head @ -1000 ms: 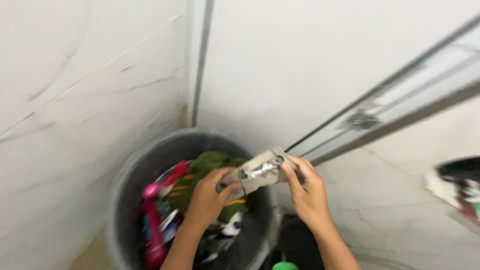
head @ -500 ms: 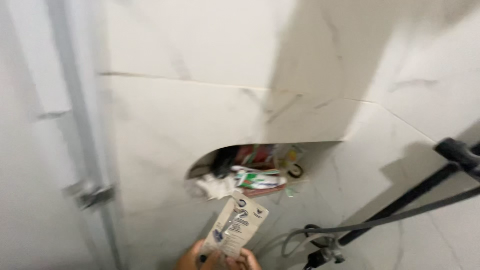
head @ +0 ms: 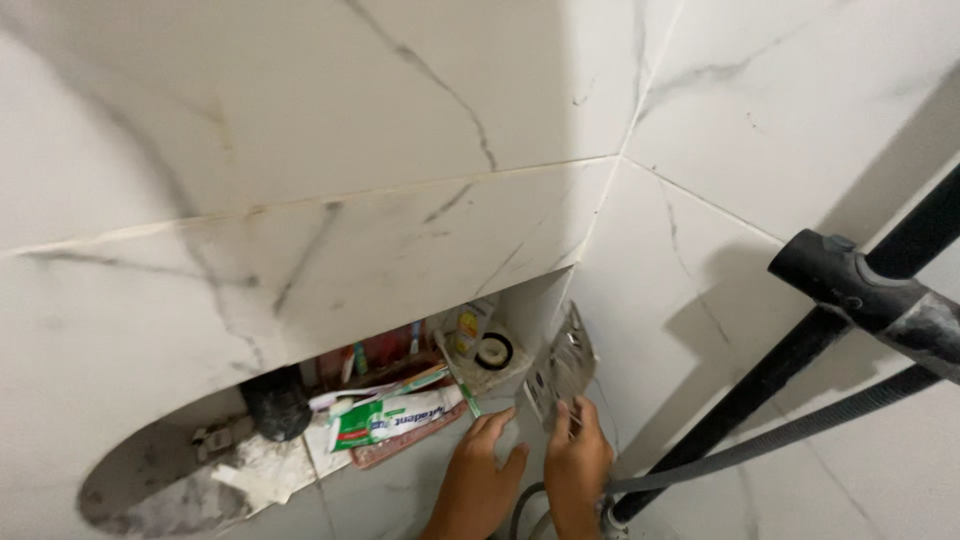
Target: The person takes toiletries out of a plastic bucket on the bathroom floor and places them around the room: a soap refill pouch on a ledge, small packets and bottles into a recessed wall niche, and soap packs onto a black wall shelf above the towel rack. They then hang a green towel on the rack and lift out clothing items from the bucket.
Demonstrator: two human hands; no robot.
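Hands sit low in our view, close together in front of a marble-tiled wall (head: 330, 130). Our right hand (head: 578, 462) has its fingers curled around the bottom edge of a flat silvery blister card (head: 562, 370), pinching it so that it stands tilted up toward the corner where the two walls meet. Our left hand (head: 480, 478) rests just beside the right, fingers loosely spread and mostly straight, fingertips near the lower left corner of the card; we cannot tell whether they actually touch it.

Just left of the card, an arched gap at the foot of the wall holds clutter: a white and green toothpaste box (head: 395, 420) lying flat, a dark pipe stub (head: 276, 402), a small round black-and-white tape roll (head: 493, 351), and some reddish packaging behind. At right, a black pole (head: 790, 360) slants across the tiles, with a grey ribbed hose (head: 780, 440) running beneath it toward our right wrist.
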